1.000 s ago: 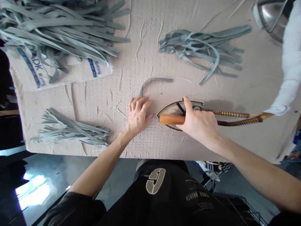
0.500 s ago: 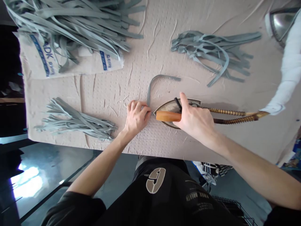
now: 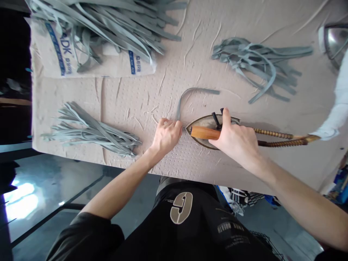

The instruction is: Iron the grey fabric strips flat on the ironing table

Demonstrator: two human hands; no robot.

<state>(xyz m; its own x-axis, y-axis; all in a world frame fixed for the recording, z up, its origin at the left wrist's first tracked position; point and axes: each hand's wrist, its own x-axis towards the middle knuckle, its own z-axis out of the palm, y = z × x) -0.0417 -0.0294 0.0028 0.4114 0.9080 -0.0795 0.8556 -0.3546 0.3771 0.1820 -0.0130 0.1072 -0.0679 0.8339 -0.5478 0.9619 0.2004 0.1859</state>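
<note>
A narrow grey fabric strip (image 3: pixel 199 90) curves over the padded table, one end lying loose to the right. Its near end runs into my left hand (image 3: pixel 168 136), whose fingers pinch it just in front of the iron's tip. The iron (image 3: pixel 202 121) rests flat on the table cover, pointing left. Wrapped round its orange-brown handle (image 3: pixel 205 133) is my right hand (image 3: pixel 239 139), with the thumb raised by a black lever. The part of the strip under my left fingers is hidden.
Bundles of grey strips lie at the left (image 3: pixel 92 128) and upper right (image 3: pixel 255 65). A larger heap (image 3: pixel 116 21) covers a printed plastic bag (image 3: pixel 108 67). Coiled hoses (image 3: pixel 282 139) lead from the iron to a white-wrapped tube (image 3: pixel 335 112). A metal object (image 3: pixel 337 41) stands at top right.
The view has shifted, so most of the table's contents appear further right. My left hand still pinches the strip, and my right hand still grips the iron, its tip close by.
</note>
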